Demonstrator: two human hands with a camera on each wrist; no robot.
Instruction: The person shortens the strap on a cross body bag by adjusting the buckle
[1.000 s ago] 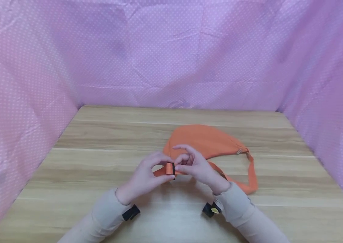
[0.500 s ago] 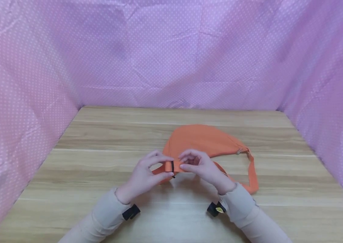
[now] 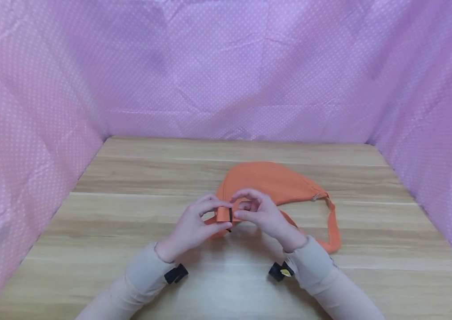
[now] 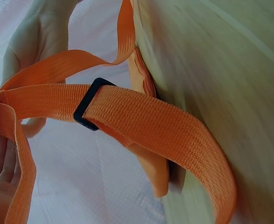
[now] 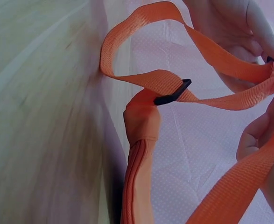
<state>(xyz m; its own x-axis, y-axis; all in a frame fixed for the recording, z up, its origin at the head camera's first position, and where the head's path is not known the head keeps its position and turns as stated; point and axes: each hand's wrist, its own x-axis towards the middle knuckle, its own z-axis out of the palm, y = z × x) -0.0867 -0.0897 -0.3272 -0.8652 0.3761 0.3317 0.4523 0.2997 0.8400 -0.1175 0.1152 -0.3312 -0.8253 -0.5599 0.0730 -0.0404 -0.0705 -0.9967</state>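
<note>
An orange crossbody bag lies flat on the table behind the hands. My left hand pinches a black strap slider between thumb and fingers, with a loop of orange strap folded through it. At the slider's right side, my right hand pinches the webbing with thumb and fingertips, its index finger arched above. The fingertips' exact contact is partly hidden. In the left wrist view, a black rectangular ring sits farther along the strap; the right wrist view shows this ring close to the bag's end.
The wooden table extends around the hands. On the right, the rest of the strap curves from the bag's zipper end. Pink dotted cloth hangs behind and at both sides. Black wrist cameras sit beneath the sleeves.
My right hand first drew rightward from the slider, showing a stretch of strap, then came back left close to it. The left hand keeps its grip on the slider. The bag stays in place.
</note>
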